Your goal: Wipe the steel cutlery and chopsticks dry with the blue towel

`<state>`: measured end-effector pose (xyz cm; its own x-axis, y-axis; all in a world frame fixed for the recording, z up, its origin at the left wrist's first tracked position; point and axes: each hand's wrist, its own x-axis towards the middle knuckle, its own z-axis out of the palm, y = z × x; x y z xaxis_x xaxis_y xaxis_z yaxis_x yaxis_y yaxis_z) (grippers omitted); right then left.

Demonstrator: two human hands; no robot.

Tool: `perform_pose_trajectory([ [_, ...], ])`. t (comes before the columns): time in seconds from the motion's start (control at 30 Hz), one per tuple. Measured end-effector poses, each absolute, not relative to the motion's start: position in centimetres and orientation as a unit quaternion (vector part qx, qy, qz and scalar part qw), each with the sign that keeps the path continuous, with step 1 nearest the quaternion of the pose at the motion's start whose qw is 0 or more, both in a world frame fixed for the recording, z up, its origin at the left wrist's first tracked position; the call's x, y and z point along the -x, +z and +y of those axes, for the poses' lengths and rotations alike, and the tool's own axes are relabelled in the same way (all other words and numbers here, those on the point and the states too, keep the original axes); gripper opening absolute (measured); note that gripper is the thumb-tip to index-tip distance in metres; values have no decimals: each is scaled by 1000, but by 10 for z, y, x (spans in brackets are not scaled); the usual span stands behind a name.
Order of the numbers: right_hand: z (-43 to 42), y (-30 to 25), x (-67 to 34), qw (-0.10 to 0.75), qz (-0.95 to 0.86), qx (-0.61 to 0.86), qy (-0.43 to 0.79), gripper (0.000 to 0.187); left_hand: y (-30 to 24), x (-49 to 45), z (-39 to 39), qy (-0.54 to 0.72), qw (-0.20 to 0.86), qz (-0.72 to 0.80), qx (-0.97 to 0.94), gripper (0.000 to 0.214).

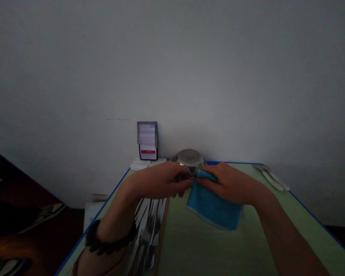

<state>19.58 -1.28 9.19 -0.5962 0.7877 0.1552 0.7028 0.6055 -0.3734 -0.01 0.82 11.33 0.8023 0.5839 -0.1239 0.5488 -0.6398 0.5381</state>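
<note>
My left hand [169,180] is closed in a pinch on a thin metal utensil [192,175], probably cutlery; only a short bit shows and its ends are hidden. Against it, my right hand [230,182] presses a blue cloth [215,205] between thumb and fingers, and the cloth hangs down over the table. The two hands meet just in front of an upturned metal bowl or lid [189,157]. Below my left wrist, several forks and other cutlery pieces [149,226] lie in a row, partly covered by my arm.
A phone [148,142] stands on a white holder [140,164] at the table's back left. White-handled scissors or tongs [270,177] lie at the back right. The green table [201,249] has a blue edge and meets a plain wall [218,76]. Shoes [8,266] rest on the floor at left.
</note>
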Motion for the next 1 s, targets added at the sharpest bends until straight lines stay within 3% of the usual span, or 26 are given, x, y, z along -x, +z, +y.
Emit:
perform_pose_trajectory([
  [0.2,-13,91,-198,147,-881,426,143,24,111,2,11,4,291,320,-902,30],
  [0.33,-12,89,-198,146,-876,440,134,25,111,0,10,66,250,345,-902,23],
  [0.53,-12,87,-202,142,-863,462,149,27,112,3,8,126,262,340,-894,32],
  [1.0,-12,88,-202,164,-843,492,141,32,111,1,10,216,183,336,-898,15],
])
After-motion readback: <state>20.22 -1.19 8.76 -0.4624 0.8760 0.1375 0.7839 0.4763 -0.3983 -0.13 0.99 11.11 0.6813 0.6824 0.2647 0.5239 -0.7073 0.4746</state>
